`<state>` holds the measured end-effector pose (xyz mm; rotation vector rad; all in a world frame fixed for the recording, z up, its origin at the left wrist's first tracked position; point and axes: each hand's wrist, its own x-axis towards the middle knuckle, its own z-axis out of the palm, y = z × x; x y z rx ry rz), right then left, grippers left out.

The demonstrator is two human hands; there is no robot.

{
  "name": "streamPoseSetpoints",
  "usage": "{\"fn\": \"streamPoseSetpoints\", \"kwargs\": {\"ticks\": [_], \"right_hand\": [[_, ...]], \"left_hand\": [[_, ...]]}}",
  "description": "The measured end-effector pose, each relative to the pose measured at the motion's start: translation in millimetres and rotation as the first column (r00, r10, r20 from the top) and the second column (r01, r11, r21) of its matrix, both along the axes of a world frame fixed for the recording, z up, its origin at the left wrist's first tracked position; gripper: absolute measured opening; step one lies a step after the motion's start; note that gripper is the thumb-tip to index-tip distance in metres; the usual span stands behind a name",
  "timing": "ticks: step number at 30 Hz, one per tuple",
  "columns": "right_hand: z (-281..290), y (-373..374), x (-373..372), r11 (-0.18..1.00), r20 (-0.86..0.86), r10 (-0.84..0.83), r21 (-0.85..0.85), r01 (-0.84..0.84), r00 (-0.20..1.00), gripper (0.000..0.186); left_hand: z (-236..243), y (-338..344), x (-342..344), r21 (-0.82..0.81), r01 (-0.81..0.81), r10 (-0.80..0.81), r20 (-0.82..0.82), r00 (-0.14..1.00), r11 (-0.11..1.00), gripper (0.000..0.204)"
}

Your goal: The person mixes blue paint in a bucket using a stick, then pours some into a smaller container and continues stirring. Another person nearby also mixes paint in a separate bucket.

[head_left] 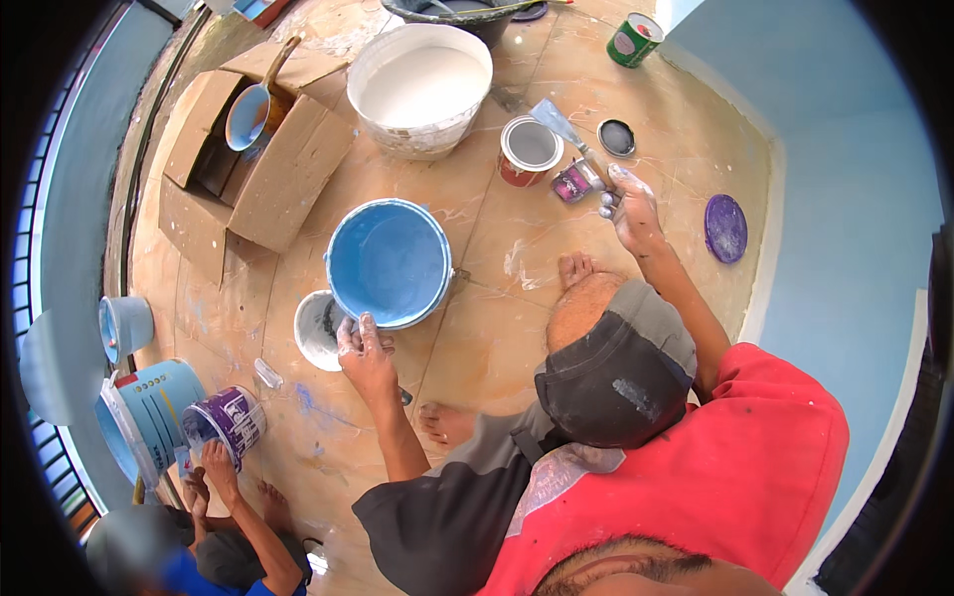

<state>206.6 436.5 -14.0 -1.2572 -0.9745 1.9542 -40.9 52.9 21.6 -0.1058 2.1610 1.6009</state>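
Observation:
My left hand (368, 360) is closed on the near rim of a round bucket (390, 260), blue inside, with the thumb over the edge. Partly hidden behind that bucket, a smaller white bucket (316, 333) has dark smears inside. Raised on the right, my right hand (630, 207) grips the handle of a putty knife (562, 125); pale blue paint coats its wide blade. Whitish paint marks my fingers. Just beyond the hand are a small purple-pink can (573, 183) and an open tin (530, 149) with grey inside.
A white tub (421, 89) of pale liquid stands ahead, beside a cardboard box (283, 174) bearing a ladle-like dipper (252, 111). Lids (725, 228) and a green can (634, 40) lie right, near the blue wall (845, 189). At lower left, another person's hands (217, 472) work by a purple bucket (231, 422).

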Motion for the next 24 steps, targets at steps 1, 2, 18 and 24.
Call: {"fn": "streamPoseSetpoints", "kwargs": {"ticks": [1,2,18,24], "right_hand": [[-6,1,4,1.000,0.027,0.002,0.004,-0.002,1.000,0.029],[-11,3,1,1.000,0.053,0.010,0.015,-0.011,0.999,0.028],[-17,-10,-14,0.997,0.136,0.045,0.063,-0.054,0.990,0.054],[-60,-23,29,0.964,0.453,0.209,0.053,-0.261,0.867,0.067]], "left_hand": [[0,-2,0,-0.007,0.019,-0.019,0.005,1.000,1.000,0.047],[-2,-4,0,-0.002,0.019,-0.019,0.011,1.000,1.000,0.047],[24,1,-23,-0.044,0.191,-0.173,0.261,0.950,0.981,0.045],[31,7,-29,-0.064,0.255,-0.220,0.339,0.915,0.965,0.049]]}}
